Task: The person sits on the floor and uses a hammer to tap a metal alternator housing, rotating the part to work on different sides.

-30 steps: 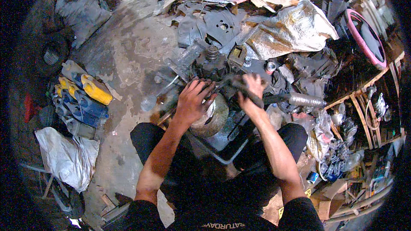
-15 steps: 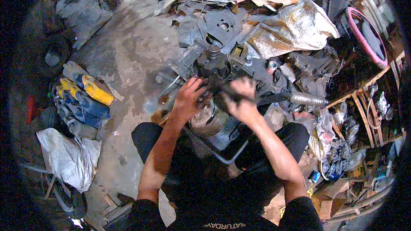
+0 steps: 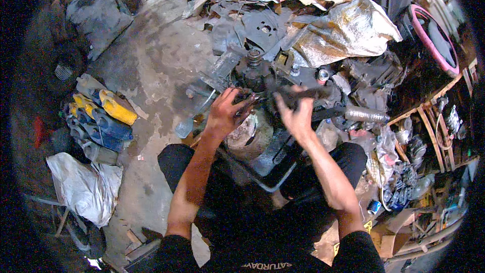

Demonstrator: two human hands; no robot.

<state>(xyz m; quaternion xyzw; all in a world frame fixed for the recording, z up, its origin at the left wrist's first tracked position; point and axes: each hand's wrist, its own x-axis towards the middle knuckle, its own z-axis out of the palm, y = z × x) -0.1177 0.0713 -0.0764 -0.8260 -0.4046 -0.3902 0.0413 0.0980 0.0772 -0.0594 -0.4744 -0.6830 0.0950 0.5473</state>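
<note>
Between my knees lies a greasy metal unit with a rounded pale body [image 3: 247, 134] and a dark ribbed end [image 3: 253, 56] pointing away from me. My left hand [image 3: 223, 114] rests at its left side, fingers curled around something dark and small that I cannot make out. My right hand [image 3: 298, 116] is closed on a dark bar-shaped tool [image 3: 316, 92], held just above and right of the unit; motion blurs it, so its exact kind is unclear. Under the unit is a dark tray-like frame [image 3: 273, 188] with a pale rim.
Blue and yellow jugs [image 3: 108, 121] and a white sack [image 3: 88, 184] stand on the floor at left. Ahead lie a silvery sheet [image 3: 348, 33] and sheet-metal scraps. An opened can [image 3: 322, 75], a silvery tube [image 3: 366, 115], a pink-rimmed ring [image 3: 434, 40] and scrap parts crowd the right.
My right hand has shifted slightly right, and the dark tool now lies more level. My left hand stays beside the unit. The whole view has shifted slightly.
</note>
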